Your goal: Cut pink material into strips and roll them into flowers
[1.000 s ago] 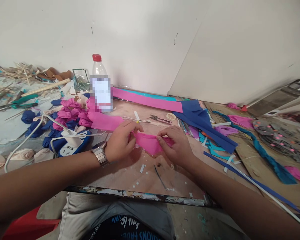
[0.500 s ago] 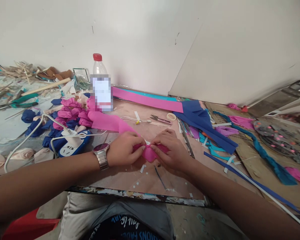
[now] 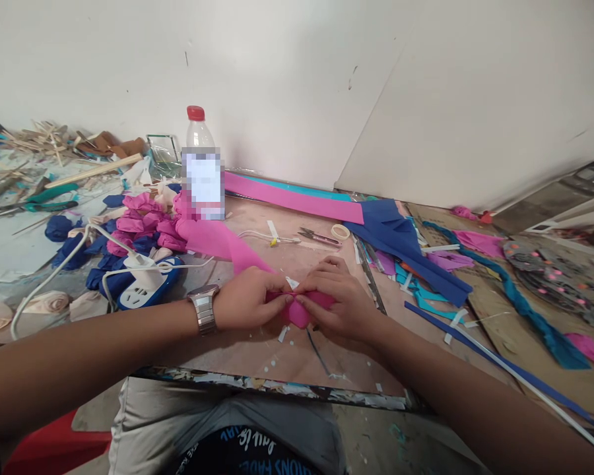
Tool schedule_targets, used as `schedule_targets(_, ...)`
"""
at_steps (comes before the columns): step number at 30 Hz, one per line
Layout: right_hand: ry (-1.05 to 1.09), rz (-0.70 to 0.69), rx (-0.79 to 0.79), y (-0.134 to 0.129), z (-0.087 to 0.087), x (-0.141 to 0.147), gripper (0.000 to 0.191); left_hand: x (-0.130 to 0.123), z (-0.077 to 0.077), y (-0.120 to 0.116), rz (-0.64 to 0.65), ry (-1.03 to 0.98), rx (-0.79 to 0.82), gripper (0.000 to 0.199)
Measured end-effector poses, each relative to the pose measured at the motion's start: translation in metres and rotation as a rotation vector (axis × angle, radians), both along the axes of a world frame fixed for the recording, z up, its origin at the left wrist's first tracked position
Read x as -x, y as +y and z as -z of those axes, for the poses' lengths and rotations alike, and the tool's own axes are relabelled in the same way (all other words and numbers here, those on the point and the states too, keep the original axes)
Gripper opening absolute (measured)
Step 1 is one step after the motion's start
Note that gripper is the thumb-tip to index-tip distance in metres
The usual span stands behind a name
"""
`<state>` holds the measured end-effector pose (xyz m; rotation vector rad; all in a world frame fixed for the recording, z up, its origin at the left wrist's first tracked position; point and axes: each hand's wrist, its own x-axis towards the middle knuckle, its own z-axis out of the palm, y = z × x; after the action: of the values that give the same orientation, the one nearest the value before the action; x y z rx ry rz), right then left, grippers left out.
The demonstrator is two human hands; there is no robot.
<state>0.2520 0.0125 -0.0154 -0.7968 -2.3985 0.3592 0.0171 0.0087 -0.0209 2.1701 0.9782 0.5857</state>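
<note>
A long pink fabric strip (image 3: 212, 241) runs from the left of the table into my two hands. My left hand (image 3: 250, 298), with a metal watch on the wrist, pinches its gathered end between thumb and fingers. My right hand (image 3: 339, 297) pinches the same bunched part from the other side, the two thumbs almost touching. A folded pink lobe of the strip hangs below the thumbs. Part of the gathered fabric is hidden behind the fingers.
Pink and blue fabric rosettes (image 3: 141, 221) are heaped at the left beside a power strip (image 3: 146, 287) with cables. Behind stand a red-capped bottle (image 3: 198, 132) and a phone (image 3: 204, 185). Thread snips (image 3: 319, 237) and a tape roll (image 3: 340, 231) lie ahead; blue fabric (image 3: 410, 251) lies right.
My thumbs have moved closer together over the pink strip. The fold between them bunches more tightly, and the view has shifted slightly.
</note>
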Motion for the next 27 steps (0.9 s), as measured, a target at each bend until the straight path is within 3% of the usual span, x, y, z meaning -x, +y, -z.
schedule_targets(8,0.002,-0.030,-0.093,0.0008,-0.0014,-0.0009,0.008,-0.0015,0.0050,0.0020,-0.010,-0.072,0.153,0.018)
schedule_targets(18,0.010,-0.070,-0.163,0.0023,-0.0014,-0.0003,0.012,-0.0010,0.0060,0.0045,0.008,-0.115,0.299,0.029)
schedule_targets(22,-0.003,-0.082,-0.179,0.0025,-0.0019,-0.0014,0.013,-0.0016,0.0058,0.0049,0.028,-0.164,0.329,0.023)
schedule_targets(27,0.001,-0.057,-0.171,0.0013,-0.0027,-0.0010,0.013,-0.0038,0.0058,0.0051,0.010,-0.174,0.315,0.038)
